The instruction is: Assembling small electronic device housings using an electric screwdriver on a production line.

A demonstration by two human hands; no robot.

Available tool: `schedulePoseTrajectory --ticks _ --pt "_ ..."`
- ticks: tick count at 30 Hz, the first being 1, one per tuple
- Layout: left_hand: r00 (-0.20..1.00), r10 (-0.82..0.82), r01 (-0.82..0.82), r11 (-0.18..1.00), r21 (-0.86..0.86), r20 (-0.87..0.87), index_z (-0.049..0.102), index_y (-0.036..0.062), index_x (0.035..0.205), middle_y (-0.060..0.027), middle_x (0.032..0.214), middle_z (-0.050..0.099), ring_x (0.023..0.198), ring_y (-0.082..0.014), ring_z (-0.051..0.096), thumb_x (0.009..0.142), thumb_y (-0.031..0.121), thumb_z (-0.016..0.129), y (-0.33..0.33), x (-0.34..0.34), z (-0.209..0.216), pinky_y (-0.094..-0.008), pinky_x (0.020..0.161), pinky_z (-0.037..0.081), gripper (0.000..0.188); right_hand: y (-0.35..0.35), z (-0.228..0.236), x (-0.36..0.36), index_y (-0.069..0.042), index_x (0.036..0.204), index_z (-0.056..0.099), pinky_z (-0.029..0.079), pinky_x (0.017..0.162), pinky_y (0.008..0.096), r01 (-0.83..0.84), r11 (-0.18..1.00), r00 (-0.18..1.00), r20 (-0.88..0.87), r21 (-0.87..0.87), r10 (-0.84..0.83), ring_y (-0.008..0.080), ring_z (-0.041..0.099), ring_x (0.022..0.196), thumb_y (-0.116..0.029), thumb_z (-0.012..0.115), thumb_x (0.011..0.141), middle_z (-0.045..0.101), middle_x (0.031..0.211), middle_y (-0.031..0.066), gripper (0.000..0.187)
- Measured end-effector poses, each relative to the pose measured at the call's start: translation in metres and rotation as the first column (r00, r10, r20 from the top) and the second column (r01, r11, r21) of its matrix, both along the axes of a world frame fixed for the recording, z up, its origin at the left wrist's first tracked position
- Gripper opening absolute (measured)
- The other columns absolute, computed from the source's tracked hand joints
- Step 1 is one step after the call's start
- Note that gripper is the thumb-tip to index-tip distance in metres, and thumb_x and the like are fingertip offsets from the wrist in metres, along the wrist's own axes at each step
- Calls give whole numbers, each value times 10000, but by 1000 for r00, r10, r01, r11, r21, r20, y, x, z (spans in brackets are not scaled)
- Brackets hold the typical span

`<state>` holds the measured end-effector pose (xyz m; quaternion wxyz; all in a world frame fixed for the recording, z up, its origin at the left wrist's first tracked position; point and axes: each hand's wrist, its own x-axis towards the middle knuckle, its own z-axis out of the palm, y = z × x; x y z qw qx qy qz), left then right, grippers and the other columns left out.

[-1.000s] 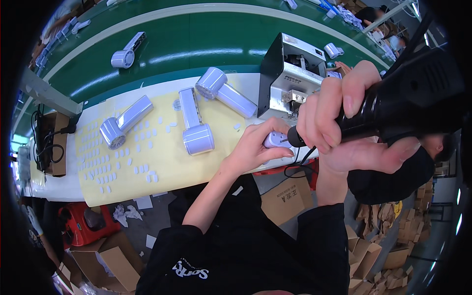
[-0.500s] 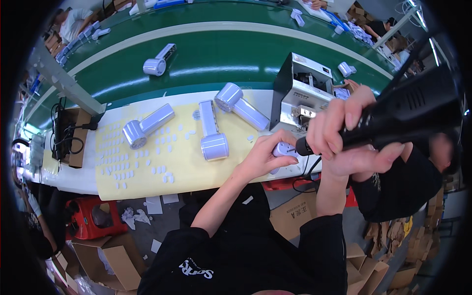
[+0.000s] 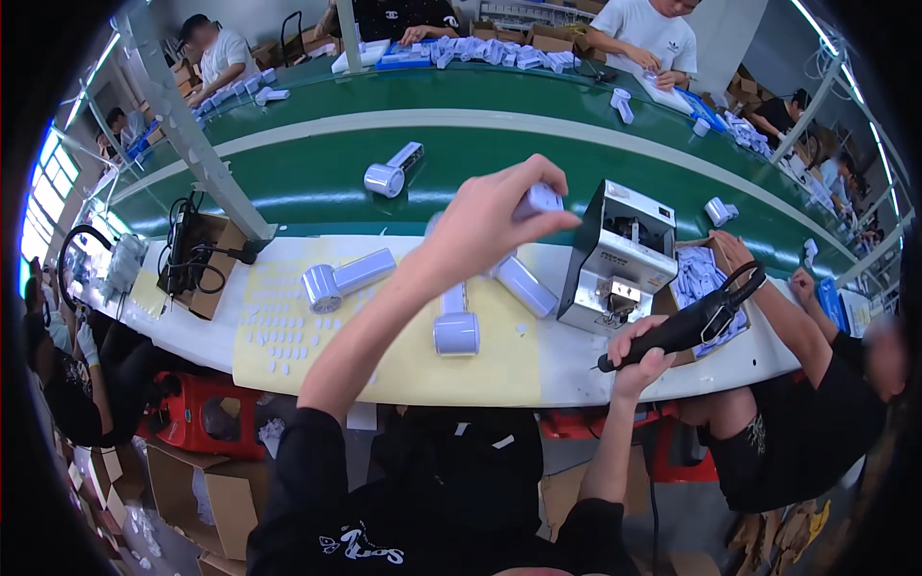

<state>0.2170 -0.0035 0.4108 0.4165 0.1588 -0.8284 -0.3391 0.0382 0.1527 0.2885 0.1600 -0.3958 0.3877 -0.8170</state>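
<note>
My left hand [image 3: 480, 223] is raised over the far edge of the workbench, fingers closed round a pale lilac handheld fan [image 3: 540, 200]; much of it is hidden by the hand. In my right hand [image 3: 642, 363] is a black electric screwdriver [image 3: 684, 324], its thin bit pointing left above the front of the bench. Between the hands stands a metal box-shaped screw feeder [image 3: 615, 252]. Three lilac handheld fans lie near my left arm: one on the left [image 3: 351, 278], one in the middle [image 3: 455, 333], and one partly covered by my hand [image 3: 524, 288].
Small white oval pieces [image 3: 283, 331] lie in rows on the yellow sheet [image 3: 403, 379]. Beyond runs a green conveyor belt [image 3: 317, 206] carrying a fan [image 3: 387, 178]. At right, a co-worker's hand [image 3: 738, 257] reaches into a carton of lilac parts [image 3: 699, 278]. A post [image 3: 197, 144] rises at left.
My left hand has lifted the fan away from the screwdriver tip, up and toward the belt. My right hand has lowered the screwdriver toward the bench. The view has tilted up, showing more co-workers.
</note>
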Motion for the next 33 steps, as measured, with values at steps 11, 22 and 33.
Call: schedulePoseTrajectory --ticks 11,22,33 --pt "913 291 -320 946 59 287 516 27 1065 -190 918 613 885 -305 602 846 455 550 -200 -92 -102 -366 786 463 482 9 -8 8 -36 823 377 312 351 198 72 997 993 -92 6 -71 80 378 379 -603 646 697 397 533 15 641" --pt "374 780 -640 609 -469 503 454 -30 1153 -182 991 599 886 -352 598 782 386 616 -239 23 -164 -416 789 474 580 11 -16 1 -35 844 369 320 358 196 49 998 995 -80 -40 -52 84 382 387 -603 644 698 404 535 23 649" --pt "885 459 -420 858 297 -75 536 6 968 -57 849 596 726 -114 554 687 329 761 -106 26 -1 -261 667 461 484 14 -10 -2 -41 841 371 328 366 200 51 997 997 -61 -60 -55 88 386 398 -588 645 705 409 563 33 627"
